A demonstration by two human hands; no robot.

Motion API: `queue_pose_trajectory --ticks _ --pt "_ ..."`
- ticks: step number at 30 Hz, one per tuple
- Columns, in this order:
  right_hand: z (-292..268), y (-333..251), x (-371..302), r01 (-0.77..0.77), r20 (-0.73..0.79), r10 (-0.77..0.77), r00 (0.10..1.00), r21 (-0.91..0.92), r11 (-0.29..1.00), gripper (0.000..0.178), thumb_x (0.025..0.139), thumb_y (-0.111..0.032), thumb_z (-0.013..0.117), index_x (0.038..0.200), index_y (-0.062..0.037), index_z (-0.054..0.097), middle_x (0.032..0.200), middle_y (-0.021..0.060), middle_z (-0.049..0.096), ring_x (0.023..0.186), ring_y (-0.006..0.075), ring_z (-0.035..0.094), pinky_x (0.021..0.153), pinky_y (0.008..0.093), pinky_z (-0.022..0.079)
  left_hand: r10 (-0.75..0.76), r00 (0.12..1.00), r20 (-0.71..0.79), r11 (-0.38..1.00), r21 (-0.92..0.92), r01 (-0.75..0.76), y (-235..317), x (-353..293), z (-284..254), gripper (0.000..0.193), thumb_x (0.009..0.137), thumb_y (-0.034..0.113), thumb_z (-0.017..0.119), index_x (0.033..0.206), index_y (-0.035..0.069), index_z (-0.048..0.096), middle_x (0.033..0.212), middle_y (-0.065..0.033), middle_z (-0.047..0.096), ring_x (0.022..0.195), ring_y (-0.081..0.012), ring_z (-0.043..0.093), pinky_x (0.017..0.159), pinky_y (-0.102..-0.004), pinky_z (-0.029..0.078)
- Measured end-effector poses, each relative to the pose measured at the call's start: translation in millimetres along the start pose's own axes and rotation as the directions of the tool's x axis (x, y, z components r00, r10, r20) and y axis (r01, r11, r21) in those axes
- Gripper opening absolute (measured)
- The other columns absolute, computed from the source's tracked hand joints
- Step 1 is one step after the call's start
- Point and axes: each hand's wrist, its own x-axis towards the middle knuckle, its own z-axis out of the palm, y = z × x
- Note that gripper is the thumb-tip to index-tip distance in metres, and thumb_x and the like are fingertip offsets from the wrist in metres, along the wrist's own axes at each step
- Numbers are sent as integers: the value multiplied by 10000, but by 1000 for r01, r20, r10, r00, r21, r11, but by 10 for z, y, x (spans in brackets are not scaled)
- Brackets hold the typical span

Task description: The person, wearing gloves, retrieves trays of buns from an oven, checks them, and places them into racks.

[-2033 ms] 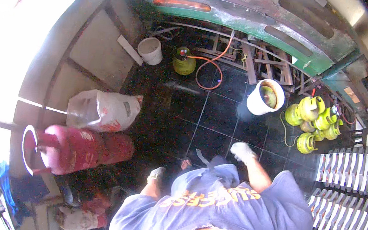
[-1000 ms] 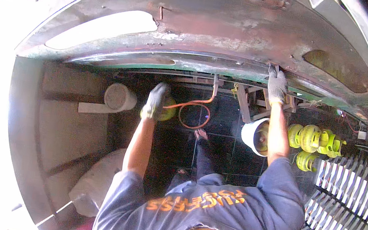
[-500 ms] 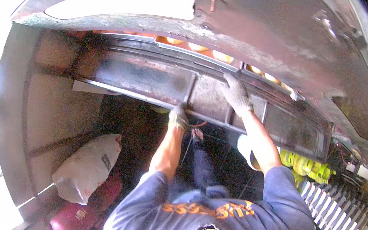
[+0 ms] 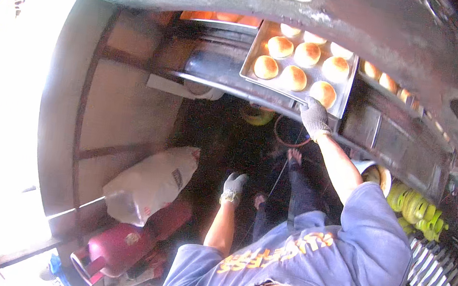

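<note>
A metal tray (image 4: 341, 97) of round golden-brown buns (image 4: 294, 78) rests partly out of the oven, over its front ledge (image 4: 230, 88). My right hand (image 4: 316, 120), in a grey knit glove, grips the tray's near edge, fingers around the rim beside the closest bun. My left hand (image 4: 234, 185), gloved too, hangs low over the dark floor with its fingers apart, away from the tray. Nothing shows in it.
More buns (image 4: 387, 82) and another tray (image 4: 222, 19) are inside the oven on either side. A white sack (image 4: 151, 185) and dark red gas cylinders (image 4: 120, 247) stand left. To the right are a white bucket (image 4: 375, 173), green cylinders (image 4: 417, 208) and a slatted rack (image 4: 430, 285).
The tray of buns has come out toward me, with my right hand now on its edge. My left hand has left the oven ledge and dropped lower. The view has shifted.
</note>
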Motion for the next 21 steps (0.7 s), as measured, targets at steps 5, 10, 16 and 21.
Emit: queue_pose_trajectory --ticks 5,10,16,21 --pt "458 28 -599 133 -165 -107 981 161 978 257 870 -201 575 1045 -20 627 999 242 653 982 450 616 877 508 483 -79 990 -120 948 298 112 -1103 -452 -1291 680 847 366 714 1367 -26 519 1194 -142 658 1091 -247 603 920 -350 466" --pt "-399 30 -1382 99 -107 -82 991 166 981 216 844 -163 614 1015 -31 619 909 201 644 923 415 627 809 476 498 -73 986 150 366 924 -113 -790 -1247 -1478 485 887 355 610 1271 59 616 1275 -174 623 1198 -354 552 993 -428 450" --pt "-1339 1700 -2468 -394 -38 432 901 343 853 420 878 -195 583 1244 9 615 1203 229 658 1150 345 627 970 399 494 -29 986 165 553 824 -122 -637 -1643 -641 340 895 294 574 1137 74 664 1173 -186 655 1092 -392 602 918 -461 499" --pt "-2417 3722 -1790 -414 -419 450 789 180 893 418 868 -226 586 1245 -50 622 1261 217 627 1157 379 609 1009 428 471 150 831 536 129 823 -554 -808 -1715 376 358 873 223 573 1208 117 643 1145 -190 666 1036 -405 627 903 -484 510"
